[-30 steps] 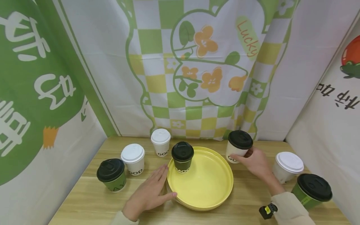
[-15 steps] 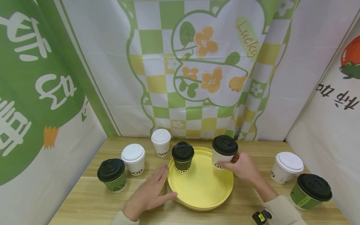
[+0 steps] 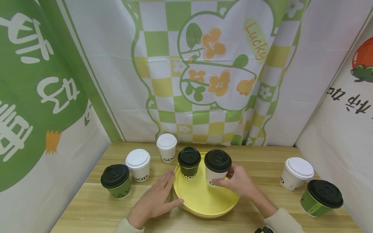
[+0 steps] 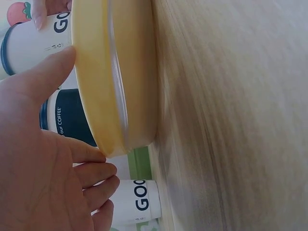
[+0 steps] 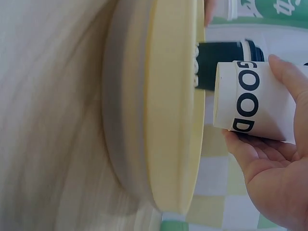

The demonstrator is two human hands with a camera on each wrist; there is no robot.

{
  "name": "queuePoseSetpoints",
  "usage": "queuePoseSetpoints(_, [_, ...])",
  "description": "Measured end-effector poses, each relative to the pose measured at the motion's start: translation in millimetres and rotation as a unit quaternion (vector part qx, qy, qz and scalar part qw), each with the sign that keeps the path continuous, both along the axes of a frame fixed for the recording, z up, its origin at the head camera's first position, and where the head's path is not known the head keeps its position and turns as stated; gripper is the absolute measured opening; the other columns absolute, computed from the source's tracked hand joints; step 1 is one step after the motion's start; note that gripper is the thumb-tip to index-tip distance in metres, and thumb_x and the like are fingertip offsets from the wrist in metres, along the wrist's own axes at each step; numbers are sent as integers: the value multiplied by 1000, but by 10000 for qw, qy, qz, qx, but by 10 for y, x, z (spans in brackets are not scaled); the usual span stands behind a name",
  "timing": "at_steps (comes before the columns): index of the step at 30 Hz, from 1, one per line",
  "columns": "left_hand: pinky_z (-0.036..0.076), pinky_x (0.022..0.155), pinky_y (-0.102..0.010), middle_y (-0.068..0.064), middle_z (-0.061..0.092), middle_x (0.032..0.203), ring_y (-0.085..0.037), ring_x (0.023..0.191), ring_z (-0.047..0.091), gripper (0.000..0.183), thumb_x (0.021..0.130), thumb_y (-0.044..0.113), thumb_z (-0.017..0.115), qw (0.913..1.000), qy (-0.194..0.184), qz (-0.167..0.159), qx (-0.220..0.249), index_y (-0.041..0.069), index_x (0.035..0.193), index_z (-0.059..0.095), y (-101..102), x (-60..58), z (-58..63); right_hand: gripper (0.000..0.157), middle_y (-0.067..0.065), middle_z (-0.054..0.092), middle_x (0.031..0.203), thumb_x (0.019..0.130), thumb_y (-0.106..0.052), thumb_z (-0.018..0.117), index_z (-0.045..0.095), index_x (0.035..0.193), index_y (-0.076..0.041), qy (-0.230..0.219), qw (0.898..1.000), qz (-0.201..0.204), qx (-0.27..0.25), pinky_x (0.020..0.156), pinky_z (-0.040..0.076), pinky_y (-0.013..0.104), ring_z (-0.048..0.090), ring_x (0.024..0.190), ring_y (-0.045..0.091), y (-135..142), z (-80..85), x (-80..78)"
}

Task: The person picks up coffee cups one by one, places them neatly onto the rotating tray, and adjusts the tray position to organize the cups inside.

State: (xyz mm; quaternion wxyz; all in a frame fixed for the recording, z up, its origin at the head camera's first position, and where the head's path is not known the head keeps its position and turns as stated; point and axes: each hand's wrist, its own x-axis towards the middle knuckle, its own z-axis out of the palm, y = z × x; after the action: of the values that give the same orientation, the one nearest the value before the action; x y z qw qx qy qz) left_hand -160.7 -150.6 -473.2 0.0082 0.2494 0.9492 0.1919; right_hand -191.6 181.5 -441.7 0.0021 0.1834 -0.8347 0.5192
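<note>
Free plate (image 3: 204,203) front, dark cup (image 3: 189,163) behind

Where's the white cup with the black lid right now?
In the head view, the white cup is in the person's right hand, held above the yellow tray, just right of the dark green cup.

You are presenting GOOD in full on the black-lidded white cup (image 5: 264,103). The dark green cup (image 3: 189,162) is carrying MOO low down and "our COFFEE" higher up. The rear white-lidded cup (image 3: 167,148) is showing GOO, the left white-lidded cup (image 3: 138,165) OOD, the right white-lidded cup (image 3: 297,173) a D. The left green cup (image 3: 115,181) is displaying AY; the right green cup (image 3: 322,198) is bearing print too small to read. You are facing "Lucky" in orange on the curtain (image 3: 215,71), with white Chinese characters on the left hanging (image 3: 38,94) and black on the right hanging (image 3: 344,129).
</note>
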Motion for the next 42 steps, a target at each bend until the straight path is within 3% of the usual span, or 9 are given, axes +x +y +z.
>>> queuePoseSetpoints(5, [29, 132, -54, -25, 26, 173, -41, 161, 28, 102, 99, 67, 57, 10000, -7, 19, -5, -6, 163, 28, 1, 1, -4, 52, 17, 78, 119, 81, -22, 93, 71, 124, -2, -110, 9994, 326, -46, 93, 64, 27, 77, 109, 24, -141, -31, 86])
queuePoseSetpoints(15, [30, 132, -54, -25, 27, 172, -41, 161, 28, 101, 99, 67, 57, 10000, -23, 47, -7, -6, 163, 29, 1, 4, -12, 49, 12, 80, 115, 80, -22, 94, 72, 122, -7, -139, 9976, 651, -175, 88, 64, 24, 77, 101, 9, -372, -174, 156])
queuePoseSetpoints(32, [29, 132, -54, -24, 26, 173, -40, 162, 27, 102, 99, 70, 54, 10000, -88, 16, -10, -6, 163, 29, -1, -7, -3, 51, 4, 79, 119, 81, -29, 94, 72, 125, -17, -100, 9957, 918, 49, 90, 62, 20, 76, 106, 10, -662, -284, 166])
queuePoseSetpoints(42, [30, 132, -54, -24, 27, 173, -40, 162, 27, 104, 98, 71, 55, 10000, -27, 25, 10, -6, 163, 29, 4, -6, -3, 55, 5, 78, 124, 82, -27, 93, 68, 130, -15, -76, 9945, 1042, 34, 93, 61, 20, 75, 111, 13, -763, -351, 150])
